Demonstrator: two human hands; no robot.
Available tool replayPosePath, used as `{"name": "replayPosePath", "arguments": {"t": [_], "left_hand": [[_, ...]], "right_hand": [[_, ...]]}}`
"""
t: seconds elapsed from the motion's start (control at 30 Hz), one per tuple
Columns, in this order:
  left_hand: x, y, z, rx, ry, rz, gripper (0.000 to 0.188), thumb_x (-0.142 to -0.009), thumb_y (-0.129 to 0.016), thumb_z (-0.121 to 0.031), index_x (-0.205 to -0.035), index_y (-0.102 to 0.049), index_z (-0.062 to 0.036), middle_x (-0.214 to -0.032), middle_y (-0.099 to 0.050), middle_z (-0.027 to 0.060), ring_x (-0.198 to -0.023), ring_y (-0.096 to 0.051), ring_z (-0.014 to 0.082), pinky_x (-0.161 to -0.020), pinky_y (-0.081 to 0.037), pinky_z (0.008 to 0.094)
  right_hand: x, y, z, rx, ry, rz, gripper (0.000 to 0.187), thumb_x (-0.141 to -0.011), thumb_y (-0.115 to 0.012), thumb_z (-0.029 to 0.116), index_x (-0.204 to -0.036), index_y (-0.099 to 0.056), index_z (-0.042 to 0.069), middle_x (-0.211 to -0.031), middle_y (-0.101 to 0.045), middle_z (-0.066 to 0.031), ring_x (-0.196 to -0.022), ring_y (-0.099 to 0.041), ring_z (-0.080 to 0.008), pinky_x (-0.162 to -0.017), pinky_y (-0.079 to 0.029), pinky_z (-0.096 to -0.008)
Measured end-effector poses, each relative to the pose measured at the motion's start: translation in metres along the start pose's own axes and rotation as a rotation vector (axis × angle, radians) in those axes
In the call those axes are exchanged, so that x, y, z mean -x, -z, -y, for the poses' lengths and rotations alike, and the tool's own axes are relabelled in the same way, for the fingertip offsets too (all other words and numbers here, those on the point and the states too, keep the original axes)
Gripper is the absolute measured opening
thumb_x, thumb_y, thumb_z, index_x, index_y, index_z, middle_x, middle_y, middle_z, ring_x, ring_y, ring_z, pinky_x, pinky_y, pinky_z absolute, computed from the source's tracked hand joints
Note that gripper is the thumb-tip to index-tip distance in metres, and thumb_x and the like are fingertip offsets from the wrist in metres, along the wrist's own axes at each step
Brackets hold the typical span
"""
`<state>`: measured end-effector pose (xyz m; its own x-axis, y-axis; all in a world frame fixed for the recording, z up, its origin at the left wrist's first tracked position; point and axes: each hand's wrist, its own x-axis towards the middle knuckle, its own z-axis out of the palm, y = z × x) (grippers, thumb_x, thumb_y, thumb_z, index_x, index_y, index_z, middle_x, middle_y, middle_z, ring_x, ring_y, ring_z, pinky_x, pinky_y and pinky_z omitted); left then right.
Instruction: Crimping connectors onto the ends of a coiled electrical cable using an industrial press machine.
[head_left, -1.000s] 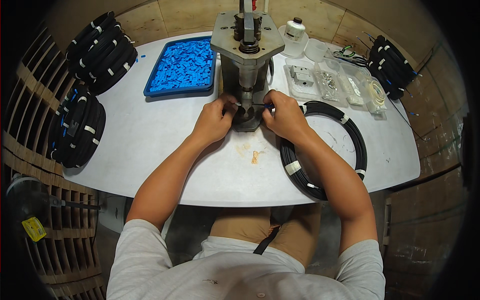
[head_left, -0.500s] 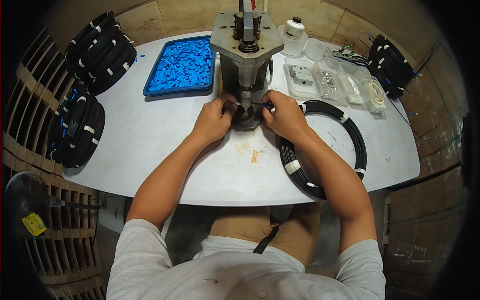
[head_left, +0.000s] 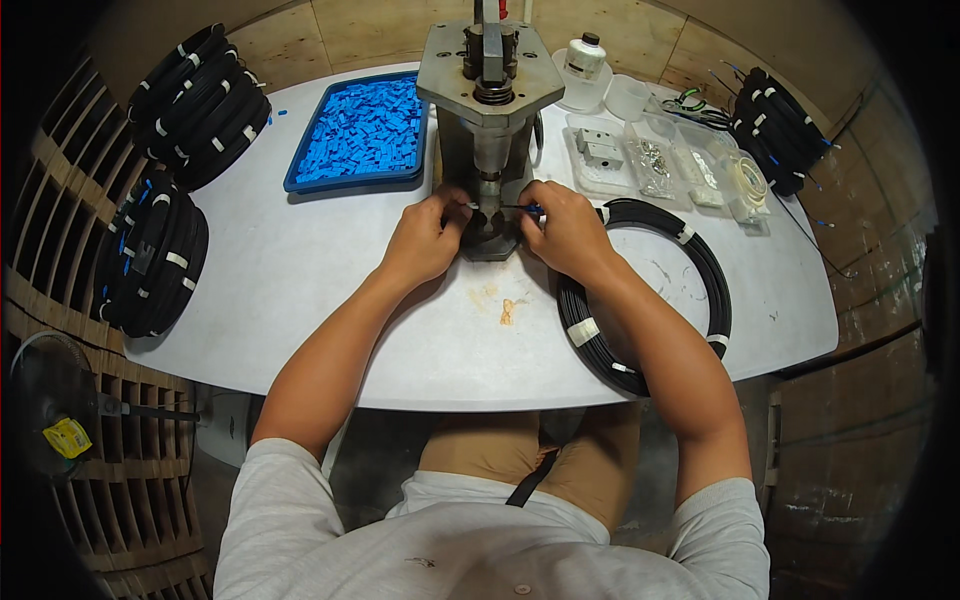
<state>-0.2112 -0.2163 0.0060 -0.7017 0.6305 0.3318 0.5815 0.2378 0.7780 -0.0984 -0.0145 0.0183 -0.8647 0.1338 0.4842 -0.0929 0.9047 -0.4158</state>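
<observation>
Both hands (head_left: 425,238) (head_left: 562,228) pinch a thin cable end (head_left: 520,208) at the press (head_left: 488,140); pressing looks not yet done.

A small assembly workshop is showing here: a metal bench press (head_left: 487,120) is standing on a white worktop (head_left: 300,280), a blue tray of small blue parts (head_left: 362,130) is sitting beside it, bundled black cable coils (head_left: 195,100) are piling up at the edges, and plywood walls (head_left: 380,30) are enclosing it.
</observation>
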Motion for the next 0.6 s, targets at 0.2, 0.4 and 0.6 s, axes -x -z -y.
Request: {"name": "replayPosePath", "arguments": {"t": [0.2, 0.4, 0.6], "left_hand": [[-0.0013, -0.0003, 0.0023, -0.025, 0.034, 0.032, 0.021, -0.096, -0.061, -0.011, -0.114, -0.065, 0.0009, -0.098, -0.075, 0.0174, -0.095, -0.074, 0.0274, -0.087, -0.054, 0.0363], [-0.0009, -0.0001, 0.0004, -0.021, 0.041, 0.031, 0.021, -0.097, -0.062, -0.011, -0.114, -0.065, 0.0008, -0.098, -0.075, 0.0175, -0.094, -0.073, 0.0274, -0.086, -0.054, 0.0362], [-0.0009, -0.0006, 0.0017, -0.037, 0.023, 0.023, 0.021, -0.097, -0.062, -0.012, -0.113, -0.066, 0.0004, -0.096, -0.075, 0.0177, -0.093, -0.073, 0.0273, -0.085, -0.054, 0.0363]], "right_hand": [[0.0013, 0.0003, -0.0012, -0.004, 0.066, -0.025, 0.014, -0.086, -0.074, 0.011, -0.098, -0.068, 0.007, -0.091, -0.068, -0.0152, -0.08, -0.068, -0.0357, -0.072, -0.055, -0.0439], [0.0018, -0.0011, -0.0022, 0.007, 0.094, -0.049, 0.013, -0.086, -0.075, 0.012, -0.098, -0.07, 0.008, -0.09, -0.068, -0.0139, -0.081, -0.068, -0.0363, -0.072, -0.054, -0.0435], [0.0014, -0.0008, -0.0015, 0.026, 0.087, -0.037, 0.013, -0.087, -0.075, 0.012, -0.098, -0.07, 0.008, -0.09, -0.068, -0.014, -0.082, -0.067, -0.0362, -0.072, -0.054, -0.0437]]}}
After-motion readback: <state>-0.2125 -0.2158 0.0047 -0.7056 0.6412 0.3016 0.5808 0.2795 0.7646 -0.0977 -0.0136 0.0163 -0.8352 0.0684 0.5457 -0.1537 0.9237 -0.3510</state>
